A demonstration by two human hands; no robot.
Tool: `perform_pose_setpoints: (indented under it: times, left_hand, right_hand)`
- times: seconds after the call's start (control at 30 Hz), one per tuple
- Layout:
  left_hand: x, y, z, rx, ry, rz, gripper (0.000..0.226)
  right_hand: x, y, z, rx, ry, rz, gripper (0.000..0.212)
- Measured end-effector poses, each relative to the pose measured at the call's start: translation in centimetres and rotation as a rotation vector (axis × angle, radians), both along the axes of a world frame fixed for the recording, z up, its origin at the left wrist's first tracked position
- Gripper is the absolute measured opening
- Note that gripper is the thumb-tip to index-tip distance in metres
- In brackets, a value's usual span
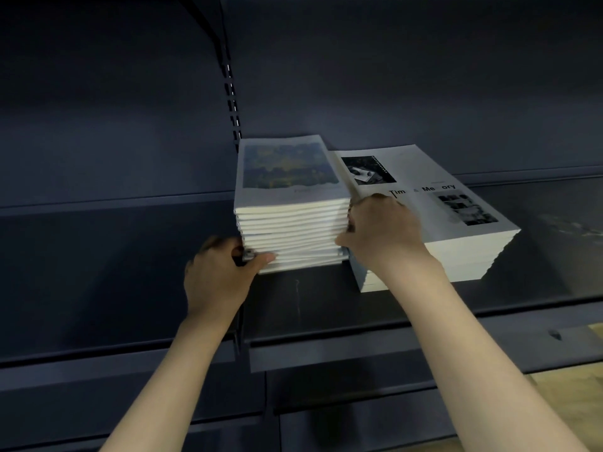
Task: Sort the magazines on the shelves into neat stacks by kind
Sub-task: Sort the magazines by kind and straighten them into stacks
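Observation:
Two stacks of magazines stand side by side on a dark shelf. The taller left stack has a blue and yellow painted cover on top. The lower right stack shows a white cover with black-and-white photos and the words "Time & Memory". My left hand grips the bottom left corner of the left stack, thumb on its front edge. My right hand grips the right side of the same stack, fingers tucked into the gap between the two stacks.
The shelf's dark back panel rises behind the stacks, with a slotted upright post just left of them. Bare shelf stretches to the left and right. Lower shelf edges run below, and pale wooden floor shows at bottom right.

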State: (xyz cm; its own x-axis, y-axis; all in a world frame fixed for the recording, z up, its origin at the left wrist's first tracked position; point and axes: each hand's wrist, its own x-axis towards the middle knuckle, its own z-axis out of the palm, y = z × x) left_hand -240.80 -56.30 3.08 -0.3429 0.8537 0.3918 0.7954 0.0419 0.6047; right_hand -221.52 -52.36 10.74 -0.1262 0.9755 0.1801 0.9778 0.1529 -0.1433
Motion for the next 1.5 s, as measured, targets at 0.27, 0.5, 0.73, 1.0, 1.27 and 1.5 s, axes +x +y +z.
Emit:
perform_pose_setpoints:
  times: [0.27,0.5,0.73,1.0,1.27,1.5]
  left_hand:
    - [-0.1,-0.1,-0.5,0.028,-0.016,-0.006,0.038]
    - [-0.3,0.1,-0.2,-0.017,0.002,-0.066,0.044]
    - [-0.3,0.8,0.2,-0.060,0.135,-0.066,0.048]
    - [0.3,1.0,0.2,-0.057,0.224,-0.002,0.056]
    - [-0.8,1.2,0.0,-0.042,0.270,0.014,0.053]
    - [-1.8,1.3,0.1,-0.033,0.276,0.015,0.049]
  right_hand:
    - [-1.6,-6.1,-3.0,0.022,0.172,-0.077,0.031]
    - [-2.9,-4.5,-6.3,-0.080,0.512,-0.158,0.055]
    - [-3.6,-4.0,-7.2,0.001,0.689,-0.183,0.054]
    - [-4.3,-3.2,-7.4,0.065,0.633,-0.261,0.046]
    - [-4.1,-3.0,-7.5,0.062,0.675,-0.214,0.041]
    - [-3.4,-2.4,-7.0,0.038,0.628,-0.177,0.042]
